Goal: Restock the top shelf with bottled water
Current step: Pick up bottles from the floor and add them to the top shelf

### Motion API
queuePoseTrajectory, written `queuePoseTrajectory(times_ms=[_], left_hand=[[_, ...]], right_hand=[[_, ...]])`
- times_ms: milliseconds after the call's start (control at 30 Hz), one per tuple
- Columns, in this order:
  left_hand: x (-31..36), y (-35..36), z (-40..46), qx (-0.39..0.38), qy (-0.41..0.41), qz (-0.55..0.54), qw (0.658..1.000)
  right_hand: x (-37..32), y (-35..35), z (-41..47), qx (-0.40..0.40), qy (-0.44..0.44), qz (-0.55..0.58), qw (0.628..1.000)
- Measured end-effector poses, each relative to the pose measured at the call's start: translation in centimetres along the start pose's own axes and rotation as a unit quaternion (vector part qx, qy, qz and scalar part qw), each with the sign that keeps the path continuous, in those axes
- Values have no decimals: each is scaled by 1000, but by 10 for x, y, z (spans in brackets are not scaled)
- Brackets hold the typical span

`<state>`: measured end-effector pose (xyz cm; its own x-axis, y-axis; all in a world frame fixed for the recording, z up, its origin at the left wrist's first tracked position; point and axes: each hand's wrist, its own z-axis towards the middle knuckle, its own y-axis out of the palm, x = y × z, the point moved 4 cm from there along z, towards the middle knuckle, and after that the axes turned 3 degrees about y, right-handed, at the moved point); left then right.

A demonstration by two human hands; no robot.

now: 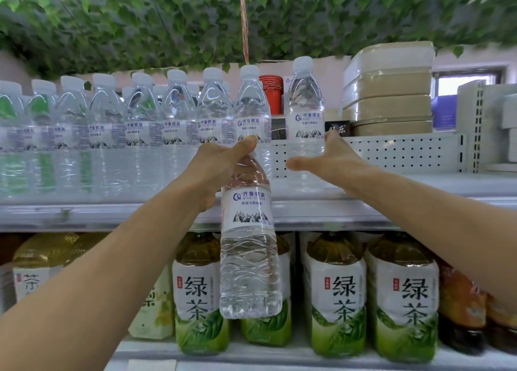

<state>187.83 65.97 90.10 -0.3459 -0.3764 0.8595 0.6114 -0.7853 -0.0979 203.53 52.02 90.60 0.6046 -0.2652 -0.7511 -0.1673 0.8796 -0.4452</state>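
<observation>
Nearest the camera, a spare water bottle (249, 247) is held by its neck in the left hand (215, 169), thumb and fingers curled round the top, so that the body hangs below the hand and in front of the green tea bottles (335, 295) on the lower shelf. This bottle is judged to be waiting its turn; it has not yet been set on the top shelf (419, 200).

Just right of it, the right hand (327, 161) is wrapped round the lower body of a second water bottle (305, 113), the thumb stretched out on the near side and the fingers passing behind. The bottle stands upright at the shelf; whether its base already rests there cannot be told, as it is blurred.

To the left of both hands, a long row of shelved water bottles (112, 124) is seen, filling that part of the shelf, so much of the restocking appears done. To the right of the right hand, bare shelf is seen before a perforated panel (405, 152), with stacked boxes (389, 91) beyond; room for more bottles is judged to remain there. Overhead, leafy decoration (167, 21) is hung.
</observation>
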Motion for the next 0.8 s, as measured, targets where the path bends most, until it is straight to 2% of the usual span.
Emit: queuePoseTrajectory(times_ms=[167, 333, 500, 800], left_hand=[[1, -1, 0, 0, 2, 0, 1000], [-1, -1, 2, 1, -1, 1, 1000], [-1, -1, 4, 0, 8, 1, 1000], [-6, -3, 9, -17, 10, -4, 1000]], right_hand=[[-2, -5, -4, -21, 3, 27, 999], [-8, -6, 7, -11, 14, -27, 999], [-8, 5, 26, -42, 44, -65, 996], [-10, 29, 48, -70, 53, -71, 994]])
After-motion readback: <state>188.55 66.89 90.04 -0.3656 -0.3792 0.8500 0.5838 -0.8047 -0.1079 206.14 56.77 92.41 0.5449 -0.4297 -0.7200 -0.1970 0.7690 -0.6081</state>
